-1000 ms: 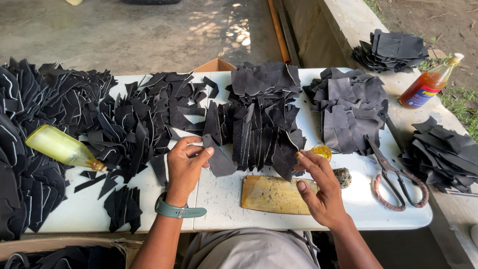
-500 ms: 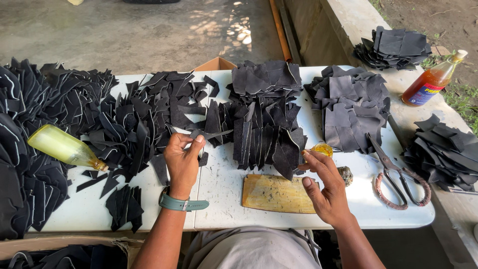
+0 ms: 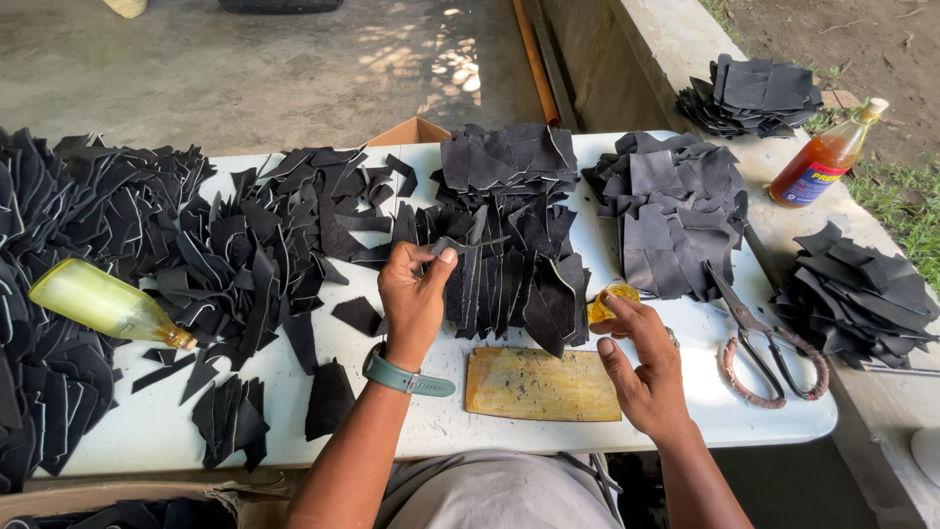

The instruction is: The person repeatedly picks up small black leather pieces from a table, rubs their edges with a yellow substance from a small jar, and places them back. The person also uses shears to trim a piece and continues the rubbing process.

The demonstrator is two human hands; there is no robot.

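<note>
Left hand (image 3: 416,294) pinches black strip (image 3: 470,245) (keep it taut); right hand (image 3: 641,367) grips yellow dauber (image 3: 607,302) near counter (image 3: 705,411) front edge.

I saw a yellow bottle (image 3: 103,304) lying far left of the grip on black scraps. A wooden board (image 3: 543,385) lay just below it, and big scissors (image 3: 759,338) to the right. An amber bottle (image 3: 825,157) stood far right, on the ledge.

I see an outdoor workshop: a white table (image 3: 685,411) on concrete, heaped with black cut pieces (image 3: 245,245), shears (image 3: 764,343), grass (image 3: 901,196) alongside.
</note>
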